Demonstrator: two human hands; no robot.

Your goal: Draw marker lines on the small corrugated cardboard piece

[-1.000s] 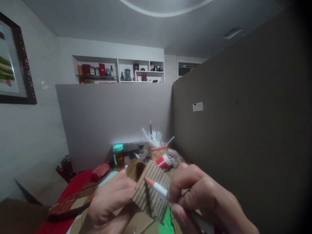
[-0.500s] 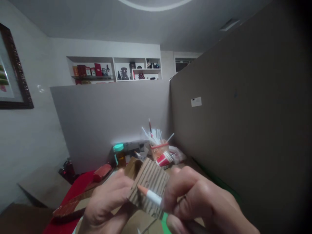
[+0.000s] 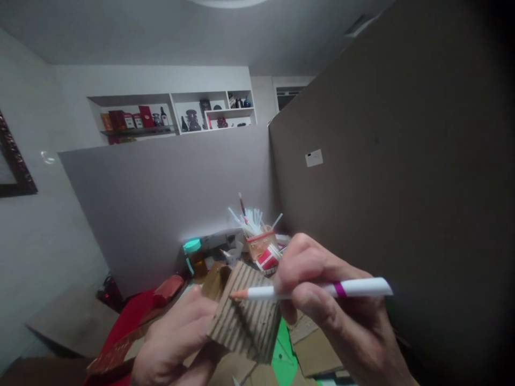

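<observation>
From my remote post I record the left hand [image 3: 177, 338] clamped on the left side of the corrugated cardboard piece [image 3: 257, 332], the right hand [image 3: 333, 305] pinching the white marker [image 3: 358, 288], tip at the cardboard's upper-left edge, and the straw-filled container [image 3: 259, 246] standing beyond the cardboard.

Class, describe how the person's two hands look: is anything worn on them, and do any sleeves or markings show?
The left hand and the right hand are both bare, five-fingered human hands without gloves. No ring, watch, bracelet or clear marking shows on their visible parts, though some fingers are partly hidden. No sleeve shows on either side.
</observation>
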